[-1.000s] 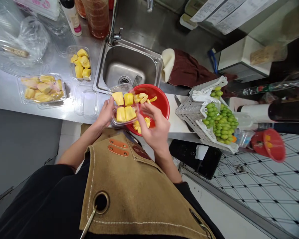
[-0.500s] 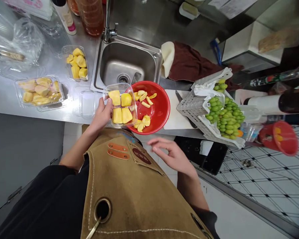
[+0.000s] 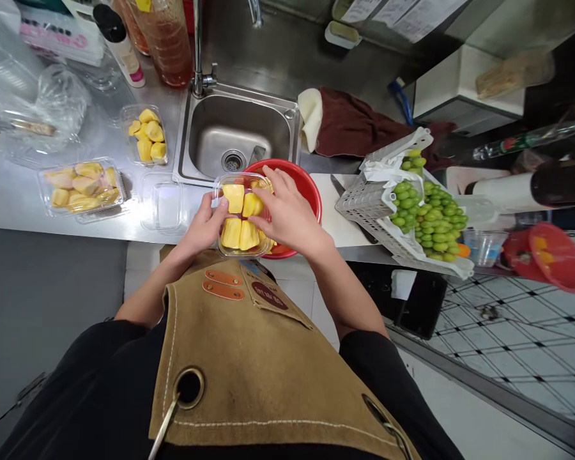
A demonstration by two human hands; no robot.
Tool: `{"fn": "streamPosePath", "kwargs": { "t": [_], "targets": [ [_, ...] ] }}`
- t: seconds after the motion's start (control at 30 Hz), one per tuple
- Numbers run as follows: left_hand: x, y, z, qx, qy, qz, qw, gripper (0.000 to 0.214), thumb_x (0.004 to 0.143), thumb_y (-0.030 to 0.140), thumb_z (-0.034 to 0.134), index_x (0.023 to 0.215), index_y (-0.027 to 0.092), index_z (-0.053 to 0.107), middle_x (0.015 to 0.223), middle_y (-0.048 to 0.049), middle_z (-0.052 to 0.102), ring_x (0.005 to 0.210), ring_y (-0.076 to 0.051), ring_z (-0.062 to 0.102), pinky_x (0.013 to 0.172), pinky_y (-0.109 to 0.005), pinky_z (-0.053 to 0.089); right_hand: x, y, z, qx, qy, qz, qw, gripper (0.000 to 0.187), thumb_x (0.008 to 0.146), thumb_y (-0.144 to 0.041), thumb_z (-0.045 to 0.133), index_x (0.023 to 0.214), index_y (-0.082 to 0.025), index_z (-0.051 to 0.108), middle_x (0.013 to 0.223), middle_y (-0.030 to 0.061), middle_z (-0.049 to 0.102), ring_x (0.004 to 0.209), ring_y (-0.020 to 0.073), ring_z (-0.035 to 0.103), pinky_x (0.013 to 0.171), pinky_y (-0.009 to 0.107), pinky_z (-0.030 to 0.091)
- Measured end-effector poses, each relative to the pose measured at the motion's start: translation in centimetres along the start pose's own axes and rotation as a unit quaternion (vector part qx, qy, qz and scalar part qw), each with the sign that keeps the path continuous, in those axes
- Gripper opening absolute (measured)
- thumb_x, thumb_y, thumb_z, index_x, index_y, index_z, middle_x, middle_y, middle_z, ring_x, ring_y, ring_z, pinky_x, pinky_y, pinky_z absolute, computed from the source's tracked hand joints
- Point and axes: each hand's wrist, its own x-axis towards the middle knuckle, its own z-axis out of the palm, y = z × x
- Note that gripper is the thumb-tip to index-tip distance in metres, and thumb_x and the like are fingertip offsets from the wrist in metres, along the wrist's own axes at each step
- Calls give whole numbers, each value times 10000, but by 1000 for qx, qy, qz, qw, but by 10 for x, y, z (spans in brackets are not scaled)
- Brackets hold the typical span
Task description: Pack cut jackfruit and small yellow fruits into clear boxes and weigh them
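My left hand (image 3: 202, 225) grips the left side of a clear plastic box (image 3: 243, 253), thumb over its rim. Several yellow jackfruit pieces (image 3: 231, 232) sit inside in rows. My right hand (image 3: 291, 214) reaches over the box from the right, its thumb and fingers around a jackfruit piece (image 3: 252, 204) at the upper right of the box. Partly behind the box and my right hand is a red colander (image 3: 311, 191); most of the fruit in it is hidden.
A filled jackfruit box (image 3: 84, 186) and an open box of jackfruit (image 3: 146, 135) stand left on the counter, near an empty clear container (image 3: 163, 201). Behind is a sink (image 3: 237, 128). Rightward are a white cutting board (image 3: 333, 217), a knife (image 3: 338, 185) and a basket (image 3: 364, 207) of green grapes (image 3: 436, 220).
My right hand has moved up and left from beside the apron into the box, onto a jackfruit piece. The box in my left hand has shifted slightly right and down.
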Motion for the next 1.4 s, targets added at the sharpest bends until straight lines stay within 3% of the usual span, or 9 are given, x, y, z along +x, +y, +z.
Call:
{"fn": "streamPosePath", "kwargs": {
  "t": [0.2, 0.47, 0.7, 0.87, 0.93, 1.03, 1.13, 1.2, 1.4],
  "targets": [
    [-2, -3, 3, 2, -42, -13, 999, 660, 1003, 748, 677, 1364, 234, 472, 951, -105, 825, 906, -309, 838, 794, -446, 685, -4, 11, -4, 23, -57, -30, 998, 463, 902, -337, 900, 1315, -205, 737, 1811, 144, 402, 1688, 479, 345, 1333, 768, 383],
    [4, -8, 2, 28, -46, -36, 998, 638, 1008, 728, 675, 1365, 228, 505, 994, -130, 814, 957, -332, 830, 830, -474, 673, -5, 13, 4, 25, -40, -7, 999, 528, 928, -394, 883, 1379, -210, 678, 1797, 152, 417, 1696, 482, 331, 1333, 742, 407],
    [10, 1, -4, 19, 8, -38, 999, 616, 1017, 734, 679, 1353, 233, 555, 992, -92, 789, 924, -320, 838, 777, -433, 685, 4, -1, -6, 0, 47, 3, 999, 591, 937, -357, 885, 1460, -232, 638, 1780, 139, 431, 1626, 435, 448, 1268, 670, 516],
    [17, 7, -27, 29, 98, -6, 995, 733, 980, 808, 666, 1409, 229, 535, 969, -91, 774, 916, -295, 830, 771, -393, 676, -2, 13, -24, 49, 188, 74, 978, 316, 1089, -412, 682, 1339, -221, 702, 1467, 160, 708, 1333, 299, 678, 1132, 470, 600],
    [20, 7, -39, 15, 127, 14, 992, 758, 965, 830, 665, 1420, 239, 533, 975, -93, 776, 909, -275, 824, 773, -378, 675, -4, 24, -10, 54, 139, 120, 981, 235, 1094, -348, 654, 1245, -186, 731, 1260, 157, 790, 1124, 263, 739, 1031, 412, 613],
    [22, 5, -52, 4, 150, 34, 988, 746, 955, 846, 655, 1391, 253, 536, 1021, -110, 788, 896, -262, 819, 742, -359, 669, -5, 38, 27, 23, -106, 166, 980, 196, 1051, -330, 706, 1158, -175, 762, 1139, 130, 828, 1043, 284, 763, 943, 406, 599],
    [20, 2, -55, -1, 158, 29, 987, 747, 950, 854, 650, 1383, 257, 530, 1058, -128, 795, 879, -264, 815, 704, -350, 657, -3, 46, 61, -30, -301, 185, 935, 251, 1023, -392, 749, 1136, -169, 779, 1181, 162, 829, 1103, 331, 766, 894, 391, 573],
    [18, 0, -53, -5, 159, 23, 987, 750, 952, 847, 656, 1393, 253, 529, 1069, -134, 796, 871, -262, 808, 704, -351, 654, -2, 50, 73, -46, -338, 194, 920, 256, 1001, -376, 771, 1143, -164, 780, 1205, 179, 823, 1122, 345, 763, 870, 380, 556],
    [16, -8, -45, -16, 152, 8, 988, 789, 930, 825, 718, 1394, 208, 552, 1051, -157, 789, 914, -282, 808, 752, -376, 655, -2, 57, 73, -21, -337, 196, 921, 156, 900, -162, 800, 1055, -167, 788, 1099, 149, 835, 1030, 315, 778, 856, 360, 558]
  ]
}}
